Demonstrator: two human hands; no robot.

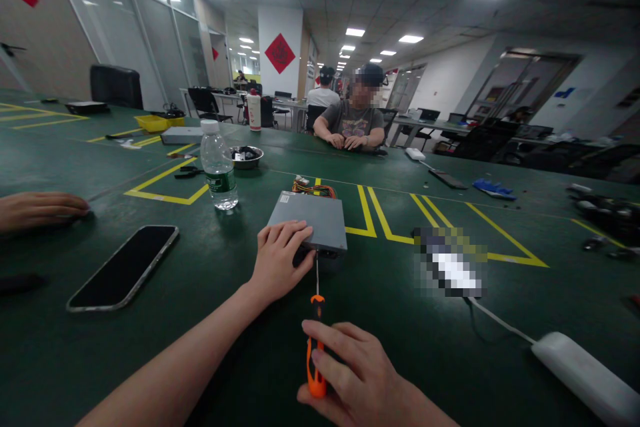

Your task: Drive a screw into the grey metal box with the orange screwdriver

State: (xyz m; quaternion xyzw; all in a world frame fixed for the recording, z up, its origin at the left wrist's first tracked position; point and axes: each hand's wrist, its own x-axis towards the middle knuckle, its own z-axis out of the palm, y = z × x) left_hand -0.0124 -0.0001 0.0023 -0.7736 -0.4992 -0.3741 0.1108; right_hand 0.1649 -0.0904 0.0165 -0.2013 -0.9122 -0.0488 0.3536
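A grey metal computer power supply unit (315,213) lies on the green table, with a bundle of coloured wires (320,191) at its far side. My left hand (281,253) grips its near left corner, fingers over the top and thumb down at the front face. Between the fingertips and thumb of my right hand (350,363) is a screwdriver (316,367) with an orange and black handle. Its thin shaft points away from me, and the tip meets the near face of the unit, just right of my left thumb. The exact contact spot is hidden in shadow.
A water bottle (219,170) stands left of the unit, near a metal bowl (246,157) of dark parts. Left lies a phone (125,267), beside another person's hand (43,208). Right are a pixelated device (450,263) and a white power strip (585,373). Someone sits opposite.
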